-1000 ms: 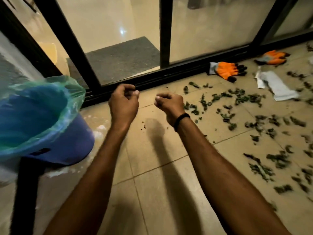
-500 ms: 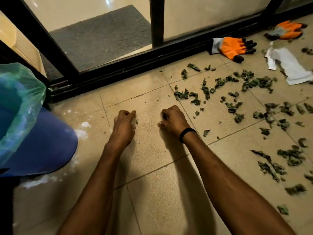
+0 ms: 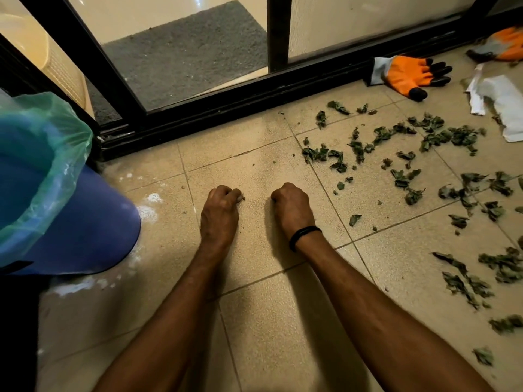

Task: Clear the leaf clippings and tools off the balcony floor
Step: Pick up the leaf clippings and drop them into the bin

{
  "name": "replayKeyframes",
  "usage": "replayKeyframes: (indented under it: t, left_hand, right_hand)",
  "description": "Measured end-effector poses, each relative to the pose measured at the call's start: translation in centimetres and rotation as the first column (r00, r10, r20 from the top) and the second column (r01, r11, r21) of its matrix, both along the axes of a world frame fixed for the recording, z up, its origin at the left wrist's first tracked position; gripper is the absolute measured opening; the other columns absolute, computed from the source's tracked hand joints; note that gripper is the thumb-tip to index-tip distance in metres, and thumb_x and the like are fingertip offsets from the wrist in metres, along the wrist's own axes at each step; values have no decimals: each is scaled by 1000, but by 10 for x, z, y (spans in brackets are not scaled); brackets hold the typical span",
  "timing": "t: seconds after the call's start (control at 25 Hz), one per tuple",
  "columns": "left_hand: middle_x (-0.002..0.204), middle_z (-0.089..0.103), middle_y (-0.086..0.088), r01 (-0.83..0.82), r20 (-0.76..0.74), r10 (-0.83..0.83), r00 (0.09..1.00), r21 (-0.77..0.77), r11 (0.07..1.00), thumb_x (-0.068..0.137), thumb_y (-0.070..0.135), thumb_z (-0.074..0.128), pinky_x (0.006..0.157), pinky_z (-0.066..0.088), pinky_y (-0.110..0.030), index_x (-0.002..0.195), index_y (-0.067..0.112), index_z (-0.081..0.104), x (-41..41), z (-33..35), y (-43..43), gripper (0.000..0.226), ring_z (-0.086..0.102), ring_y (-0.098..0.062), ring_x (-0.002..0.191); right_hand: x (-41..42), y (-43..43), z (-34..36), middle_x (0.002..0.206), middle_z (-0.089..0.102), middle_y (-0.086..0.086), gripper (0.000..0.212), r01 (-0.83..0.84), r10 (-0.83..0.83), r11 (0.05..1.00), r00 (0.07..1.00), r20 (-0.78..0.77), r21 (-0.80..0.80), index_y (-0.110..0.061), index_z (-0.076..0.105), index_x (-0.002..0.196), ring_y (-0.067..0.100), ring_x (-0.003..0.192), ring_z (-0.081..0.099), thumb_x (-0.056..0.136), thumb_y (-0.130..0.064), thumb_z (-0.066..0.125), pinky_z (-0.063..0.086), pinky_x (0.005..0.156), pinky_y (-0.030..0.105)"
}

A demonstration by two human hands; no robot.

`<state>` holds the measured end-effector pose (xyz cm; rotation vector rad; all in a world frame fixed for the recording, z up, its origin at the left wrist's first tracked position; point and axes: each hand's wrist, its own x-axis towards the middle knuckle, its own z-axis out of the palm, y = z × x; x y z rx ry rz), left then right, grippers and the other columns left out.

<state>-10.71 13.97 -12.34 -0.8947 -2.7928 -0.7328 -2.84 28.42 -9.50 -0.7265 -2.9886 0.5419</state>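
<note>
Floor [image 3: 283, 321] tiles fill our view, with a blue bin [image 3: 85, 227] lined with a green bag [image 3: 56, 154] at our left, beside the door frame [image 3: 226, 100]. Leaf clippings [image 3: 435, 135] lie scattered over the tiles to our right, well apart from the bin. White paper [image 3: 506, 103] and an orange glove [image 3: 407, 75] lie beyond them. Our left hand [image 3: 220, 213] and right hand [image 3: 293, 210] rest on bare tile, fingers curled together into fists; we cannot tell whether they hold anything.
</note>
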Motion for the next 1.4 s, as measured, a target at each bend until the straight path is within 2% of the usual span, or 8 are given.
replayKeyframes:
  t: [0.16,0.32,0.44,0.64,0.84,0.92,1.16,1.4]
  left_hand:
    - [93,61,-5,-95,98,94,991,-3,996,95,9,59,68,39,-28,104,13,71,4,4,2,15,55,-21,90]
    - [103,69,-3,-477,441,340,830,247,843,102,22,51,79,52,-33,112,16,67,-3,22,-13,20,63,-18,92]
    - [96,71,-3,-550,567,335,752,259,794,101,27,52,82,58,-43,107,18,67,-8,26,-26,19,68,-22,88]
    - [91,70,2,-464,580,274,767,207,861,100,25,54,83,59,-44,103,22,67,-2,25,-42,13,68,-18,86]
    - [87,71,0,-475,590,283,756,198,857,97,18,58,81,60,-41,97,19,69,-1,21,-48,11,69,-20,82]
    - [84,71,1,-485,611,266,746,223,846,97,18,59,78,60,-36,95,20,69,2,24,-42,10,69,-17,79]
    - [86,71,1,-379,601,162,783,253,890,92,18,61,75,54,-35,90,22,71,23,27,8,11,68,-17,82]
    - [104,65,-11,-76,315,41,948,100,992,91,-2,57,80,42,-26,107,10,72,61,16,51,25,60,-24,97]
  right_hand:
    - [3,2,5,101,68,13,22,88,-85,991,996,31,-97,-6,73,95,27,96,63,92,-4,50,45,77,30]
    - [14,17,16,94,75,0,11,252,-305,840,952,-34,-480,-14,78,93,13,93,68,85,-13,70,48,82,17]
    - [0,9,20,103,74,0,16,219,-305,812,949,-75,-541,-14,77,101,12,102,66,86,-14,71,44,91,15]
    - [-43,-30,12,106,69,14,20,-10,-1,942,1000,-31,-335,-5,75,99,26,99,63,88,-2,58,50,81,31]
    - [-38,-52,12,93,55,16,25,-78,83,984,996,24,-160,-2,58,72,30,90,54,90,3,42,29,65,31]
    - [-30,-43,17,83,52,13,31,-3,8,986,1000,28,-164,-9,46,62,28,85,55,89,4,43,29,64,31]
    - [46,59,36,94,75,4,11,442,-499,746,867,21,-498,-12,78,92,15,89,68,82,-13,74,55,89,29]
    - [118,114,32,98,75,6,11,570,-556,762,819,142,-307,-11,78,94,18,96,67,86,-12,71,49,87,24]
